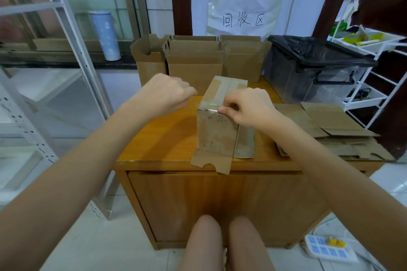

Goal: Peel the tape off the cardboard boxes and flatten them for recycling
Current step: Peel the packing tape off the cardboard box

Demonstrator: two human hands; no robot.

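Note:
A small cardboard box [217, 132] stands upright on the wooden table [163, 138], its bottom flaps spread open toward me. Clear tape [210, 108] runs across its top edge. My right hand [246, 105] rests on the box's top right corner, thumb and forefinger pinching at the tape edge. My left hand [165, 94] hovers left of the box top with curled fingers, pinching a thin clear strip of tape that stretches back to the box.
Three open cardboard boxes [193, 61] stand at the table's back. Flattened cardboard [330, 125] is stacked at the right. A clear bin with a black bag [315, 68] sits behind it. A white rack [370, 86] stands at far right, metal shelving [33, 116] at left.

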